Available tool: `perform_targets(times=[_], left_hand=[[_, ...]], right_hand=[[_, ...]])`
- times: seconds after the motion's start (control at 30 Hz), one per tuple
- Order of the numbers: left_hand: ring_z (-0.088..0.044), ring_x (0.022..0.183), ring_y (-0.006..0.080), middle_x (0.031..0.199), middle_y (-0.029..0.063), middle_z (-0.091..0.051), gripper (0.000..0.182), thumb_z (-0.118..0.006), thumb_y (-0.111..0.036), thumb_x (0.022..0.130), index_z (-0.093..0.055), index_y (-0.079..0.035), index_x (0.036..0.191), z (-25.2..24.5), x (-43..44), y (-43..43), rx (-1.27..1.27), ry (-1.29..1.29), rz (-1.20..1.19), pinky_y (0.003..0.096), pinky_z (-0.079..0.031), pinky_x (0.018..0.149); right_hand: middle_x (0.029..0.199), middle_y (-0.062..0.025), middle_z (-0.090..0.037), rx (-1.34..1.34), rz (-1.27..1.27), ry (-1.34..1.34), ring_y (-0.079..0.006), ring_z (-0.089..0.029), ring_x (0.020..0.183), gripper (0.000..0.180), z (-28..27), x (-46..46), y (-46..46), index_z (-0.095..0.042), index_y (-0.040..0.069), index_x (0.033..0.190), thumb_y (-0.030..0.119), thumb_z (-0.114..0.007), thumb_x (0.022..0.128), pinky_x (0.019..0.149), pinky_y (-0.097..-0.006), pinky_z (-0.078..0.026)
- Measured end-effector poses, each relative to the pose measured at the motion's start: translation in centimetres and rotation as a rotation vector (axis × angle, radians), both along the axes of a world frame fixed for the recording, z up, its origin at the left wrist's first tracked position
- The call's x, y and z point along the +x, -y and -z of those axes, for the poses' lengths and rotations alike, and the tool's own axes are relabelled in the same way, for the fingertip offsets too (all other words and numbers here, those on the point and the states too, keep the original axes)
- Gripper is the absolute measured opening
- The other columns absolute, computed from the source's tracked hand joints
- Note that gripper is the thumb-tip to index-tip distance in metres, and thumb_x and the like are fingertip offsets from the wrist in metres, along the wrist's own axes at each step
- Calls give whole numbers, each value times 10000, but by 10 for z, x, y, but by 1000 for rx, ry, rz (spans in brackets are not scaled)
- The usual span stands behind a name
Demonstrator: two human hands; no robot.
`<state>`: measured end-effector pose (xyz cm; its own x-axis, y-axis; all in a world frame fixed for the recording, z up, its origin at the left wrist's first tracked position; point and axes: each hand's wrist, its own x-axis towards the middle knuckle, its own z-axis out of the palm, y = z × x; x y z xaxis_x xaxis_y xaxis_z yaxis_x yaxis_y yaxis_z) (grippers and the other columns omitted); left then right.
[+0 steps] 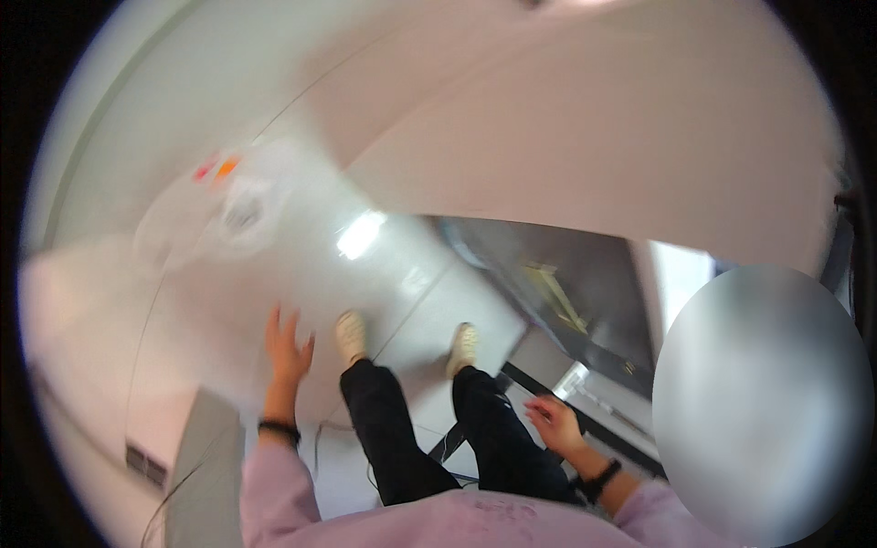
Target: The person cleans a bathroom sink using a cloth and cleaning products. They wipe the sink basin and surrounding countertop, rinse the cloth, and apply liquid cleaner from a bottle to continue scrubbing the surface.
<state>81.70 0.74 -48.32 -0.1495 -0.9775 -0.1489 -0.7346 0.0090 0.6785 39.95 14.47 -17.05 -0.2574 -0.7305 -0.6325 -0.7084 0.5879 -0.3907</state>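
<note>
Above the pale floor, my left hand (288, 351) is held out with its fingers spread and nothing in it. My right hand (556, 423) hangs beside my right leg, fingers loosely bent and apart, with no object visible in it. A dark bar (603, 428) lies behind that hand in the view, along with a small white object (573, 380); contact cannot be told. Both wrists carry a black band. Between my hands, my light-coloured shoes (351, 335) stand on the glossy tiled floor (411, 322).
A large pale panel or tabletop (582, 130) spans the upper right. Below it is a dark surface (582, 274) with a yellowish object (553, 296). A translucent blurred item (243, 214) with orange and pink patches lies ahead left. A grey panel (202, 472) and thin cable (171, 493) stand lower left.
</note>
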Motion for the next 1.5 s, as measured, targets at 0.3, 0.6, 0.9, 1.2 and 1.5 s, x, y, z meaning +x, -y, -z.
perform_targets(times=[0.3, 0.6, 0.9, 1.2, 1.5], left_hand=[[-519, 1136, 357, 1239, 165, -564, 205, -654, -41, 816, -668, -76, 1017, -189, -23, -86, 132, -200, -92, 445, -414, 971], [-522, 1130, 325, 1276, 151, -541, 246, -613, -8, 827, -654, -57, 1064, -306, -93, -16, -180, -202, 37, 404, -433, 960], [-512, 1161, 321, 1266, 133, -550, 234, -627, -1, 821, -666, -62, 1044, -393, -304, -30, -187, -315, 409, 399, -435, 960], [-494, 1185, 354, 1254, 169, -556, 251, -655, -29, 805, -668, -56, 1054, -453, -504, -30, -328, -284, 622, 422, -407, 992], [-532, 1097, 338, 1173, 140, -601, 185, -642, -112, 802, -681, -73, 979, -403, -609, 28, -380, -19, 754, 447, -416, 933]], right_hand=[[1021, -130, -648, -460, 67, 109, -238, -666, 841, 208, -93, -1, 53, -676, 30, 1026, -49, -576, 862, 719, -306, -541], [995, -122, -629, -791, 181, -136, -231, -635, 882, 240, -132, -94, -3, -658, 35, 987, -111, -550, 829, 765, -305, -521], [1032, -103, -614, -968, 565, -2, -165, -618, 834, 213, -139, -186, -92, -666, 21, 1000, -90, -530, 878, 696, -254, -503], [1057, -105, -607, -1050, 703, 156, -163, -634, 848, 165, -163, -317, -93, -657, 8, 1032, -10, -538, 919, 680, -247, -518], [1123, -195, -591, -548, 390, 62, -352, -614, 1002, 347, -103, -417, -6, -622, 82, 1170, 121, -630, 824, 891, -389, -507]])
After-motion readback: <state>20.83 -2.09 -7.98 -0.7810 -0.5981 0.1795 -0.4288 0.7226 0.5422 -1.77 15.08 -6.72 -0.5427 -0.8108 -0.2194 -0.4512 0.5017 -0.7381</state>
